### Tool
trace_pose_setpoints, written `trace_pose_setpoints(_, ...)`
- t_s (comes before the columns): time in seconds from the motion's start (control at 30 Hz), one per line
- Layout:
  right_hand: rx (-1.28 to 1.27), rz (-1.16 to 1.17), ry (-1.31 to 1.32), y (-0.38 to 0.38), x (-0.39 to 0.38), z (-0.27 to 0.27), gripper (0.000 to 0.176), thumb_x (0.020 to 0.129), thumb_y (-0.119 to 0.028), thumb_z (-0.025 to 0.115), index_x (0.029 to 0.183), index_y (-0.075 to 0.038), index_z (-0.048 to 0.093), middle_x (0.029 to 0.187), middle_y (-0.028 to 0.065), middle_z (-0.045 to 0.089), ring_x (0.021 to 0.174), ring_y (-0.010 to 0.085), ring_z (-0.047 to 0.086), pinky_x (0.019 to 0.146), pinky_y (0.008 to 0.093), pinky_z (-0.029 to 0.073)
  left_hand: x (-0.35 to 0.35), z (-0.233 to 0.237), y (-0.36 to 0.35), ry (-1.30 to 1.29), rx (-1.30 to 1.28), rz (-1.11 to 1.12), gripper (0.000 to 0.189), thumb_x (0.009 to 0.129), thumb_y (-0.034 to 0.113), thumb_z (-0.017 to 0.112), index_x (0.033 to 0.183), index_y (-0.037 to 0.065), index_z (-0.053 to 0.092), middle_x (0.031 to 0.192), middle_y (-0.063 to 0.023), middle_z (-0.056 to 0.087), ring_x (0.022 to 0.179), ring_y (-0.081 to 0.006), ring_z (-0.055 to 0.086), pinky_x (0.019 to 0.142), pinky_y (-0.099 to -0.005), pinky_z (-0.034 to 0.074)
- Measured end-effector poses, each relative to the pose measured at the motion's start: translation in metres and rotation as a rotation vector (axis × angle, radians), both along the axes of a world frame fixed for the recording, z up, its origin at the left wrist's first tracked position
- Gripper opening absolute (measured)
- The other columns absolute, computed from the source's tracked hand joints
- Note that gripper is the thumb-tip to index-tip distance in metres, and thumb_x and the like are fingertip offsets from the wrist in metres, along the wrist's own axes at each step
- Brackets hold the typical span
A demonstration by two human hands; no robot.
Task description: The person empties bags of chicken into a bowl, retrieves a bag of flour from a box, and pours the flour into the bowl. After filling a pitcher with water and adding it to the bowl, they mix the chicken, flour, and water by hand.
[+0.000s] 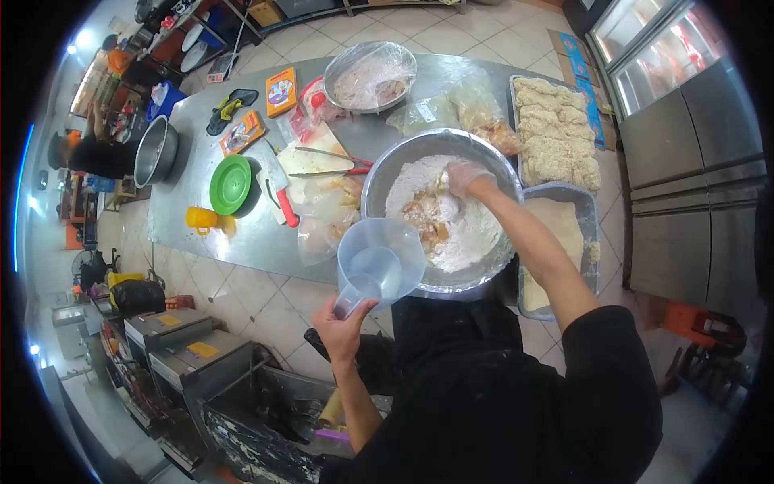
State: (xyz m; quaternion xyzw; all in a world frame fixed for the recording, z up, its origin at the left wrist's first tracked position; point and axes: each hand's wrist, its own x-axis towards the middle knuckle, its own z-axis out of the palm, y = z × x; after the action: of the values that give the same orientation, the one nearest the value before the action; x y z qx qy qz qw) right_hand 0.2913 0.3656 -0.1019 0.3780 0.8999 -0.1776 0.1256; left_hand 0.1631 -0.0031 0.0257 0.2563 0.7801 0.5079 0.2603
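My left hand [343, 327] is wrapped round the handle of a clear plastic measuring jug [380, 262], held tilted beside the near left rim of a large metal bowl [375, 173]. White flour [476, 234] fills much of this bowl, with wet brownish pieces [427, 218] lying in it. My right hand [468, 177], in a clear plastic glove, reaches into the bowl at its far right side. Its fingers are curled down against the flour around a pale, coated lump; what the lump is I cannot make out.
A tray of breaded pieces [556, 133] and a tub of crumbs [580, 218] stand right. Tongs [330, 172], a red-handled knife [282, 194], a green plate [230, 185], an orange cup [201, 218] and a plastic-covered bowl [371, 77] sit on the steel table [185, 214]. Another person [101, 153] stands at far left.
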Motion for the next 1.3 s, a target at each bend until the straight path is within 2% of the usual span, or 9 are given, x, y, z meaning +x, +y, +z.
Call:
trace_pose_setpoints(0.17,-0.154,-0.146,-0.129,-0.03,-0.044,0.012,0.064,0.084,-0.049,0.061,0.125,0.0,0.059,0.123,0.0244,0.062,0.115,0.0355,0.061,0.095,0.0433,0.05,-0.002,-0.008,-0.004,0.044,-0.057,-0.013,0.024,0.074,0.008,0.084,0.091,-0.002,0.07,0.075,-0.0007,0.066,0.057,-0.0051,0.055,0.051,-0.0195,0.04)
trace_pose_setpoints(0.27,0.395,-0.202,0.175,-0.077,-0.055,-0.03,0.071,0.083,-0.044,0.065,0.14,-0.007,0.046,0.128,0.0252,0.058,0.118,0.0397,0.057,0.097,0.0497,0.047,-0.001,-0.009,-0.003,0.012,-0.009,-0.007,0.024,0.075,0.007,0.084,0.092,-0.003,0.07,0.075,-0.0012,0.067,0.058,-0.0054,0.056,0.051,-0.0192,0.04)
trace_pose_setpoints(0.33,-0.168,-0.055,-0.121,-0.088,-0.059,-0.004,0.083,0.082,-0.043,0.067,0.15,-0.014,0.03,0.138,0.0241,0.049,0.125,0.0398,0.052,0.103,0.0506,0.042,0.0,-0.007,0.002,-0.033,0.006,0.004,0.024,0.075,0.006,0.083,0.093,-0.003,0.07,0.076,-0.0016,0.068,0.061,-0.006,0.058,0.054,-0.0196,0.042)
trace_pose_setpoints(0.53,-0.226,-0.119,0.181,-0.079,-0.043,-0.006,0.06,0.08,-0.022,0.066,0.137,-0.01,0.049,0.133,0.0246,0.054,0.127,0.0389,0.05,0.102,0.0483,0.044,0.002,0.007,0.011,-0.026,0.016,-0.006,0.025,0.074,0.006,0.083,0.094,-0.003,0.071,0.081,-0.0033,0.07,0.073,-0.009,0.061,0.069,-0.0244,0.048)
trace_pose_setpoints(0.63,-0.246,-0.078,0.25,-0.037,-0.025,-0.05,0.056,0.082,-0.032,0.067,0.131,-0.008,0.053,0.118,0.0281,0.061,0.112,0.0409,0.058,0.094,0.0471,0.048,0.002,0.007,0.013,-0.015,0.057,0.006,0.026,0.071,0.01,0.087,0.086,-0.003,0.071,0.073,0.0006,0.066,0.065,-0.0059,0.055,0.059,-0.0228,0.043)
trace_pose_setpoints(0.87,-0.132,-0.169,-0.009,-0.027,0.038,0.027,0.056,0.076,-0.021,0.069,0.125,0.0,0.053,0.115,0.0251,0.064,0.112,0.0375,0.061,0.092,0.0462,0.05,0.002,0.026,0.03,0.126,-0.08,-0.062,0.034,0.07,0.024,0.088,0.081,-0.003,0.069,0.061,-0.0022,0.059,0.055,-0.0076,0.047,0.052,-0.0279,0.039)
trace_pose_setpoints(0.93,-0.162,0.019,-0.209,-0.049,0.053,0.046,0.097,0.063,-0.04,0.083,0.141,-0.005,0.038,0.131,0.0265,0.055,0.119,0.0393,0.056,0.097,0.0448,0.047,0.002,0.037,0.041,0.188,-0.159,-0.09,0.038,0.07,0.029,0.088,0.079,-0.003,0.068,0.057,-0.0047,0.057,0.052,-0.0095,0.046,0.051,-0.0301,0.039)
trace_pose_setpoints(1.03,-0.119,0.22,-0.448,-0.076,0.067,0.02,0.117,0.054,-0.043,0.088,0.149,-0.013,0.027,0.138,0.0238,0.049,0.12,0.0391,0.055,0.098,0.0452,0.046,0.006,0.047,0.054,0.292,-0.284,-0.11,0.045,0.068,0.037,0.087,0.076,-0.002,0.067,0.054,-0.0098,0.055,0.049,-0.0145,0.046,0.051,-0.0338,0.04)
trace_pose_setpoints(1.3,-0.153,0.017,-0.056,-0.055,0.046,-0.039,0.073,0.075,-0.018,0.071,0.141,-0.017,0.041,0.125,0.0248,0.058,0.113,0.0391,0.059,0.09,0.0453,0.05,0.014,0.059,0.082,0.505,-0.495,-0.228,0.058,0.066,0.055,0.082,0.076,0.0,0.067,0.059,-0.0122,0.06,0.054,-0.0309,0.057,0.056,-0.0414,0.045)
